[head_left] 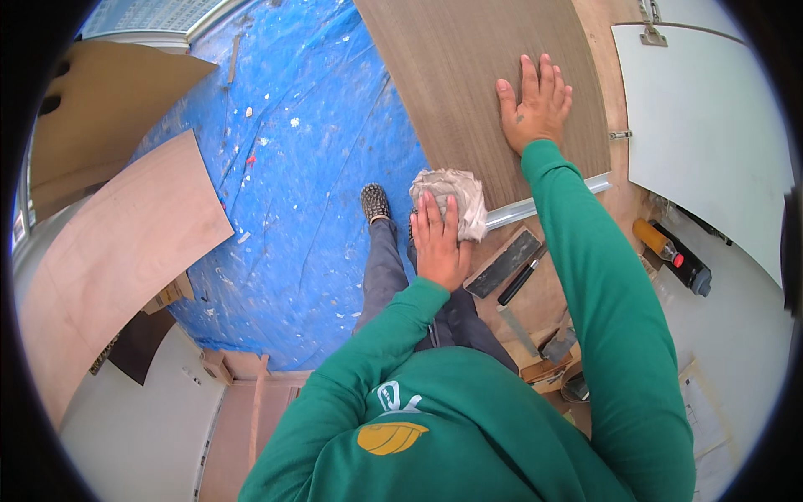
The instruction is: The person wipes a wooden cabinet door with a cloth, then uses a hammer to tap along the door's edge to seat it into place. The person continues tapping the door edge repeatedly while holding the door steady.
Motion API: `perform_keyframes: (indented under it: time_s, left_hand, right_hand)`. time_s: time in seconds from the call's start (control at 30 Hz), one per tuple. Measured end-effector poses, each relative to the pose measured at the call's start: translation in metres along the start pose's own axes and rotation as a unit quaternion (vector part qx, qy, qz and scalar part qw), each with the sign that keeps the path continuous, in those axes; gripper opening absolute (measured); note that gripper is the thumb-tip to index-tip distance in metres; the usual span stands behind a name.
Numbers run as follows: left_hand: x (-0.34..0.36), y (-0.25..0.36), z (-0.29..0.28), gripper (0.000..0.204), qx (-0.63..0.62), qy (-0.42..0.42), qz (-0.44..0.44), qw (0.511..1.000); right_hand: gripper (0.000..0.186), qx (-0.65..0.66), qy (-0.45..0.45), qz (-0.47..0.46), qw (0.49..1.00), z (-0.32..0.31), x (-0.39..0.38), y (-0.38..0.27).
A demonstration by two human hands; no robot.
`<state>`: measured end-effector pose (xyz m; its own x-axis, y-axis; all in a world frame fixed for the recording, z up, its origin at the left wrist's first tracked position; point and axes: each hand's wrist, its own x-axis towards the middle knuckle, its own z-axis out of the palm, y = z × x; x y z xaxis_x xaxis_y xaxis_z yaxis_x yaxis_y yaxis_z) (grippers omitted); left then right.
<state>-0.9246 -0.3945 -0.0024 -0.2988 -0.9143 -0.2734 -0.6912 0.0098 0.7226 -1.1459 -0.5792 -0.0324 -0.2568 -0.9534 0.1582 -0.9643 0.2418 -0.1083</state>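
At the near left corner of the brown wood-grain panel (pixel 468 92), I find the crumpled pale cloth (pixel 468 197), bunched and partly overlapping the corner. The left hand (pixel 442 247) lies on it palm down, fingers extended and thumb set apart; its underside is hidden from me, so I cannot tell whether any cloth is pinched. Right hand (pixel 535 109): wide, fingers spread, flat on the panel near its right side, holding nothing.

Along the panel's near edge I log a metal strip (pixel 506 216), its middle crossed by the right green sleeve (pixel 585 243). Just below it, a dark rectangular block (pixel 503 263) lies at a slant, with a black-handled tool (pixel 519 284) beside it. To the right I note a bottle of amber liquid (pixel 655 239) with a red cap, next to a black bottle (pixel 687 266), and a pale door (pixel 703 109) with metal hinges. A blue sheet (pixel 284 276) covers the floor to the left; a light plywood sheet (pixel 125 251) stands over its edge.
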Motion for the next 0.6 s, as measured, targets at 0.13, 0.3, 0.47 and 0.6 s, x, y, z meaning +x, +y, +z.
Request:
perform_keyframes:
  time_s: [0.13,0.3,0.47,0.6]
  left_hand:
    - [0.022,-0.004,0.004,0.091,-0.014,0.016,0.004,1.0]
    - [0.036,0.0,-0.007,0.094,0.0,0.026,-0.002,1.0]
    - [0.121,-0.018,-0.029,0.088,0.024,0.118,0.014,0.993]
    - [0.238,-0.041,-0.071,0.084,0.009,0.164,0.018,0.986]
  right_hand:
    - [0.066,0.002,-0.005,-0.002,1.0,0.0,0.0,0.001]
    - [0.066,-0.006,-0.013,0.002,1.0,0.0,0.001,0.0]
    - [0.066,0.009,-0.007,-0.003,1.0,0.0,0.0,0.001]
    - [0.066,0.009,-0.005,-0.006,1.0,0.0,0.0,0.0]
